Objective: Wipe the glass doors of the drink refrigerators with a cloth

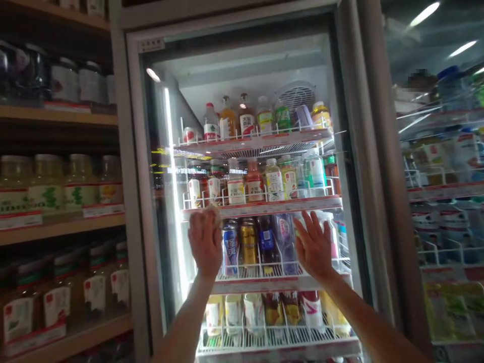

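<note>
My left hand (204,242) is raised in front of the closed glass door (133,126) of a drinks cooler. Its fingers are bent over a pale, crumpled cloth (215,214), which shows at the fingertips. To the right, my right hand (313,246) is held up with fingers spread and nothing in it, on or close to the glass. I cannot tell whether it touches. Behind the door, a blue can (230,249) and a gold can (248,242) stand between my hands.
Several wire shelves of bottles and cans fill the cooler, including a red-capped bottle (210,122). Wooden shelves (102,118) with jars and bottles stand at the left. A metal door frame (372,151) and another cooler section (446,194) are on the right.
</note>
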A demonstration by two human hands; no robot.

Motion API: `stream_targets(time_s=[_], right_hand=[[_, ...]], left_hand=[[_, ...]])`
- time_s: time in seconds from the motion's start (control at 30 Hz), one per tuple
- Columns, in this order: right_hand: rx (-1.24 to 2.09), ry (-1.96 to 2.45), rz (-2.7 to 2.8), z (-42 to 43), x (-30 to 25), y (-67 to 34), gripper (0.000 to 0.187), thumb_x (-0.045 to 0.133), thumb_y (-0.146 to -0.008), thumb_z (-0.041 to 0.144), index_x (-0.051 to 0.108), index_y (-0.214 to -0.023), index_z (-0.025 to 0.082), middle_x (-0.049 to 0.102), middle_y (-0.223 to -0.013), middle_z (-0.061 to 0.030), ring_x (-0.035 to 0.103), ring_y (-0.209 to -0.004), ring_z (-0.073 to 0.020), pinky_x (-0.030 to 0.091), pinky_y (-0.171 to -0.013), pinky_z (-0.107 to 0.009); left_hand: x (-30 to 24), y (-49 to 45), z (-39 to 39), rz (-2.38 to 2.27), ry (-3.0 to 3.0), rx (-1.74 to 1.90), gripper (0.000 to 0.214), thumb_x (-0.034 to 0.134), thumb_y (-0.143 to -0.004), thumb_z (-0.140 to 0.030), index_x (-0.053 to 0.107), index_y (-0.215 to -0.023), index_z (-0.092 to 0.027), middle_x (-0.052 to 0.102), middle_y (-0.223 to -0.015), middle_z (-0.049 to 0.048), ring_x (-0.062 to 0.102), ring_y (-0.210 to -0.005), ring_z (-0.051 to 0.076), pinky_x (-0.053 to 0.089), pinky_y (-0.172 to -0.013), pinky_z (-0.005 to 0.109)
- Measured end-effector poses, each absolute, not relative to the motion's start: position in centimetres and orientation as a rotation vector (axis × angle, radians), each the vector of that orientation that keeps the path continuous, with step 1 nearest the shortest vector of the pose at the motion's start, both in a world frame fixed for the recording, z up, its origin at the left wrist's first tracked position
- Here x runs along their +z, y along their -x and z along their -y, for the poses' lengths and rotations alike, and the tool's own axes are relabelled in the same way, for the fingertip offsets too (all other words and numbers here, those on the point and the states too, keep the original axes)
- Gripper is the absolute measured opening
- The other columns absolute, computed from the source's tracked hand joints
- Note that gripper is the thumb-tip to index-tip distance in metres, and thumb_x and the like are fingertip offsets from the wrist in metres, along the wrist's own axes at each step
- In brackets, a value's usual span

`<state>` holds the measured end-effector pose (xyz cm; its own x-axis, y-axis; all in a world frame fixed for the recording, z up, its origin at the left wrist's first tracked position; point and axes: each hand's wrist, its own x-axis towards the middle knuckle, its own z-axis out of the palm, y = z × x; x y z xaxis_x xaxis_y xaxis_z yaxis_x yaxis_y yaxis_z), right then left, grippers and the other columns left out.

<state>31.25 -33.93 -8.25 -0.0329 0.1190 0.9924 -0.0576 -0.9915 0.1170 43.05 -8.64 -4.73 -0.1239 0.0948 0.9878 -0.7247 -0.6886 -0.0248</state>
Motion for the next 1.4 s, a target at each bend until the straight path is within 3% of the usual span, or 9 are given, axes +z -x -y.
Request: stream_targets(time_s=[0.13, 0.4, 0.6, 0.7, 0.97, 1.23, 1.4], right_hand=[[2.179, -2.082, -0.063, 33.5, -8.2, -31.3, 0.063, 0.045, -0.088, 0.021, 0.021, -0.146, 0.029, 0.026, -0.152, -0.0045, 0.021, -0.141, -0.0231, 0.013, -0.114, -0.048], [2.102, -2.051, -0.192, 31.6, -5.6, -32.6, 0.064, 0.044, -0.089, 0.024, 0.017, -0.147, 0.024, 0.027, -0.152, -0.0077, 0.023, -0.14, -0.0223, 0.012, -0.115, -0.047], [2.102, -2.049, -0.185, 31.9, -5.4, -32.7, 0.066, 0.044, -0.088, 0.022, 0.017, -0.147, 0.025, 0.03, -0.15, -0.0064, 0.025, -0.14, -0.0225, 0.015, -0.114, -0.048], [2.108, -2.062, -0.173, 31.8, -5.6, -32.7, 0.066, 0.044, -0.088, 0.022, 0.016, -0.147, 0.026, 0.03, -0.15, -0.0059, 0.026, -0.139, -0.0224, 0.015, -0.114, -0.048], [2.13, -2.052, -0.215, 31.8, -5.5, -32.6, 0.063, 0.044, -0.088, 0.023, 0.02, -0.146, 0.026, 0.032, -0.149, -0.0067, 0.026, -0.139, -0.0221, 0.014, -0.114, -0.047], [2.109, -2.051, -0.181, 31.7, -5.6, -32.8, 0.066, 0.045, -0.087, 0.02, 0.017, -0.147, 0.025, 0.03, -0.15, -0.0064, 0.025, -0.14, -0.0218, 0.013, -0.115, -0.047], [2.125, -2.046, -0.2, 31.6, -5.5, -32.7, 0.064, 0.044, -0.088, 0.021, 0.019, -0.147, 0.025, 0.031, -0.15, -0.007, 0.025, -0.14, -0.0225, 0.015, -0.114, -0.048]], left_hand=[[-3.8, -43.7, 7.8, 0.48, -1.442, 1.885, 0.046, 0.041, -0.092, -0.025, 0.04, -0.136, -0.015, 0.03, -0.147, 0.017, 0.022, -0.14, 0.027, 0.026, -0.111, 0.048], [-4.7, -39.3, 16.0, 1.072, -1.687, 1.922, 0.045, 0.046, -0.09, -0.024, 0.043, -0.134, -0.023, 0.044, -0.142, 0.0072, 0.02, -0.141, 0.023, 0.03, -0.111, 0.042], [-2.7, -43.7, 7.8, 0.57, -1.559, 1.907, 0.043, 0.041, -0.091, -0.029, 0.044, -0.134, -0.019, 0.037, -0.144, 0.0141, 0.029, -0.137, 0.026, 0.03, -0.108, 0.046], [-1.7, -44.3, 7.0, 0.431, -1.48, 1.884, 0.046, 0.037, -0.093, -0.028, 0.039, -0.137, -0.017, 0.033, -0.146, 0.0152, 0.024, -0.139, 0.026, 0.028, -0.11, 0.049], [-2.6, -40.6, 14.1, 1.154, -1.691, 1.984, 0.042, 0.041, -0.091, -0.024, 0.043, -0.133, -0.022, 0.045, -0.141, 0.0072, 0.02, -0.141, 0.022, 0.032, -0.11, 0.041], [0.6, -44.8, 6.2, 0.458, -1.43, 1.909, 0.045, 0.034, -0.094, -0.028, 0.038, -0.138, -0.018, 0.033, -0.147, 0.0133, 0.019, -0.141, 0.024, 0.024, -0.113, 0.049], [-0.1, -41.2, 13.4, 0.923, -1.577, 1.988, 0.043, 0.042, -0.091, -0.026, 0.043, -0.134, -0.023, 0.043, -0.142, 0.007, 0.022, -0.14, 0.022, 0.033, -0.11, 0.042]])
